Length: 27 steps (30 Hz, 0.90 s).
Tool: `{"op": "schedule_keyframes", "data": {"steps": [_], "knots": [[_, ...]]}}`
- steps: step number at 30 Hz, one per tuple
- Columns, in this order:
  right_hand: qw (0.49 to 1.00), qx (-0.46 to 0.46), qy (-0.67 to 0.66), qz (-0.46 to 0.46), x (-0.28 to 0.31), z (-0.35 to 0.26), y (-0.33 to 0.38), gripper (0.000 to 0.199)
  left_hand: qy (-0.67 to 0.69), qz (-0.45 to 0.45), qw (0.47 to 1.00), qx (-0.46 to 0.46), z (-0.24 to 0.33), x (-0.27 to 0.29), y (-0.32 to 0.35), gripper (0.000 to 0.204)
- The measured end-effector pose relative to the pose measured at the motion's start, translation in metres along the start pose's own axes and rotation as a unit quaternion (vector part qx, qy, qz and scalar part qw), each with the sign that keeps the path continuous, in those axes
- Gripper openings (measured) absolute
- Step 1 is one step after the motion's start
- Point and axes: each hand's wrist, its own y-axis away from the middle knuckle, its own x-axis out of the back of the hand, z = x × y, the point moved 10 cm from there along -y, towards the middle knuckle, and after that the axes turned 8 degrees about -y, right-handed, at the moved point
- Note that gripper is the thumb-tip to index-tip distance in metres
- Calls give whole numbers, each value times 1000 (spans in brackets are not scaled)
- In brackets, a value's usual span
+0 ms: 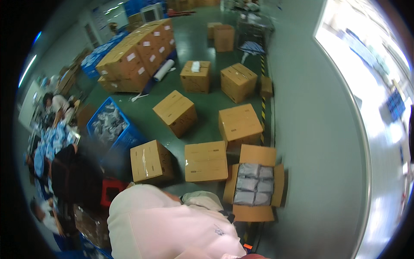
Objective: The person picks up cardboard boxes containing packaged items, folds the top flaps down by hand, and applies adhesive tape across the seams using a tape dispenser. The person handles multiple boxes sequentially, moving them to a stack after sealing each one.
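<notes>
Neither of my hands can be made out. My light-coloured shirt [172, 224] fills the lower middle of the head view, with a small strip of bare arm [173, 197] at the edge of a sleeve. Just right of my body stands an open cardboard carton [253, 213], its flaps folded outward. Several grey wrapped packets [247, 184] lie in it in rows. In front of me are a closed carton [206, 161] and, to its left, another taped carton [146, 162]. A red plastic stool [112, 192] shows left of my shoulder.
More closed cartons [240, 123] stand about the green floor [172, 97]. A blue crate [134, 137] of grey packets is at the left, with a large carton stack [142, 52] beyond. A wall [310, 151] runs along the right. Co-workers [62, 105] are at the far left.
</notes>
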Motion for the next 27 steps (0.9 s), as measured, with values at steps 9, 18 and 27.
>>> {"op": "schedule_keyframes", "data": {"steps": [9,18,27], "knots": [[980,57,187,-34,98,-57,-114,89,340,-67,917,-197,257,-74,93,37],[942,264,184,-95,74,-214,-101,84,395,-69,892,-207,290,-102,109,39],[924,303,175,-156,20,-242,-53,81,394,-98,893,-192,284,-140,132,41]]}}
